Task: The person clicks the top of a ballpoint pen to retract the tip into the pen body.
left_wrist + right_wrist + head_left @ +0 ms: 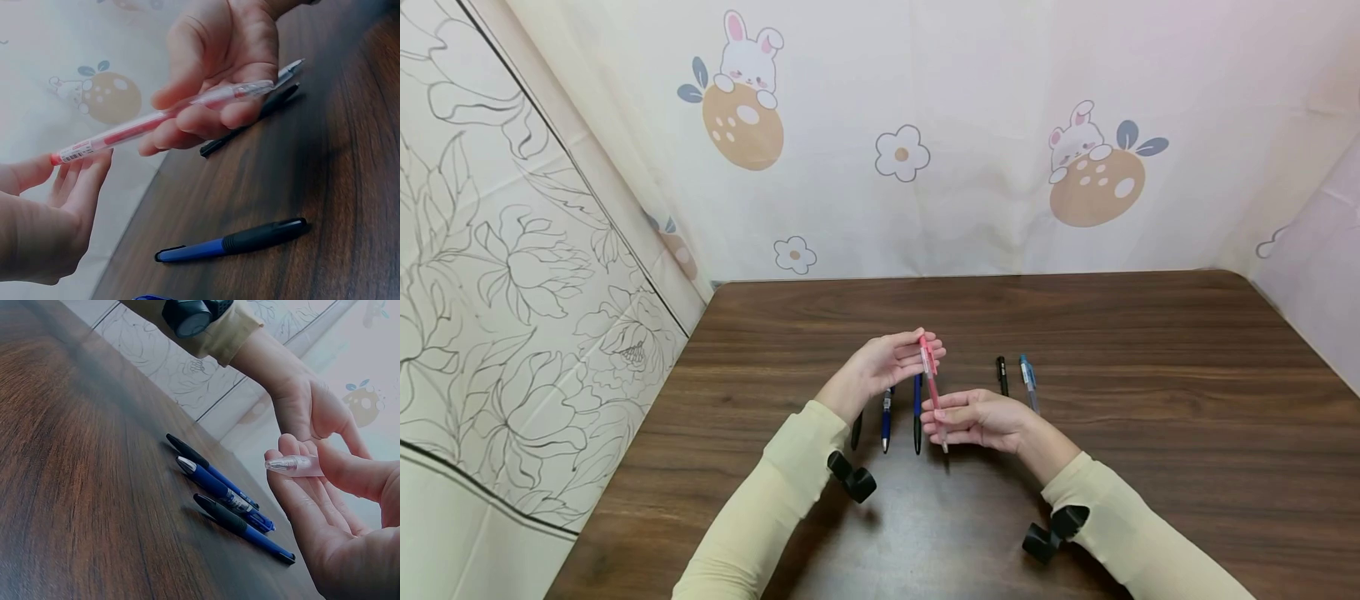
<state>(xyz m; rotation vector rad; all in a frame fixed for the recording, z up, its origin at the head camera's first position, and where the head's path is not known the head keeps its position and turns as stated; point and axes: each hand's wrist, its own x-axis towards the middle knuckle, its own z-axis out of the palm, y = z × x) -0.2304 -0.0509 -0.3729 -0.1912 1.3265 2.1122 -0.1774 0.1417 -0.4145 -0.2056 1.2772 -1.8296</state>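
Observation:
A pinkish-red pen (930, 375) with a clear barrel is held above the table by both hands. My left hand (886, 364) pinches its red top end between thumb and fingers. Nearer the tip, my right hand (981, 421) grips the barrel, its thumb on top and its fingers underneath. In the right wrist view the clear pointed tip (281, 464) sticks out past the right fingers. A printed barcode label (77, 150) shows near the top end in the left wrist view.
Below the hands lie three blue-and-black pens: one by the right hand (917, 425), a middle one (886, 425) with a silver tip, and a partly hidden one (857, 431). A black pen (1002, 377) and a clear blue-topped pen (1028, 379) lie beyond the right hand.

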